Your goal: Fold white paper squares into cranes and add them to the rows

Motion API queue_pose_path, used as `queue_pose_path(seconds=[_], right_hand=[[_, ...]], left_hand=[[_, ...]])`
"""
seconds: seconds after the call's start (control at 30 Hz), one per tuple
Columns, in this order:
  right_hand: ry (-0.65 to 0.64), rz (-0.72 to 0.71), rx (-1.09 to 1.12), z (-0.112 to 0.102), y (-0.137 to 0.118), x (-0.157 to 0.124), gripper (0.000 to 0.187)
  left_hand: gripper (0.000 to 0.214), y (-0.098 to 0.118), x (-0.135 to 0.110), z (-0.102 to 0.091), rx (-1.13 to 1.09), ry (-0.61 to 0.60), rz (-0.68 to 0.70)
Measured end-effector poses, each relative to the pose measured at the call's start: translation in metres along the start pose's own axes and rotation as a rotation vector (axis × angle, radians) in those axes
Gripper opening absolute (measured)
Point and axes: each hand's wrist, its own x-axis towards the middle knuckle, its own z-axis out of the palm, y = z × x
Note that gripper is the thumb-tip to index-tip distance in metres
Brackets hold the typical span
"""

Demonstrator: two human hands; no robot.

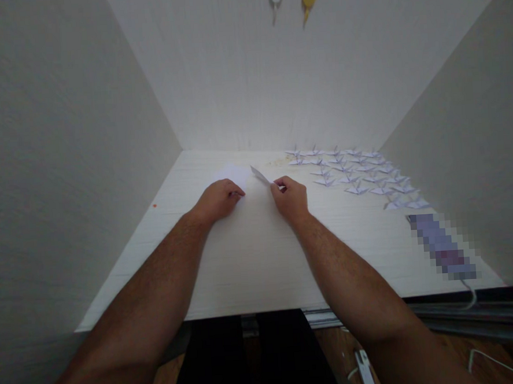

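Note:
My right hand (290,199) pinches a small folded piece of white paper (261,175) by its near end, and the far end tilts up to the left. To its left, my left hand (221,200) rests low over the table with fingers curled together. Whether anything small is between those fingertips is hidden. Just beyond the left hand lies a flat white sheet of paper (234,173), which blends into the pale tabletop. A gap of bare tabletop separates the two hands.
Several folded paper cranes (354,167) stand in rows at the back right of the white table (252,262). A blurred-out phone-like object (442,247) with a cable lies at the right. Walls enclose three sides. A power strip (365,371) is on the floor.

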Motion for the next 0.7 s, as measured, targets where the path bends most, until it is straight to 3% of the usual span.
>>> queue_pose_path(seconds=[0.33,0.7], right_hand=[[0.01,0.001,0.013,0.0017,0.0024,0.0002,0.022],[0.011,0.001,0.009,0.0007,0.003,0.0001,0.023]], left_hand=[[0.032,0.0047,0.0008,-0.0099,0.183,0.145,-0.086],[0.02,0.0003,-0.0059,-0.0092,0.107,0.039,-0.059]])
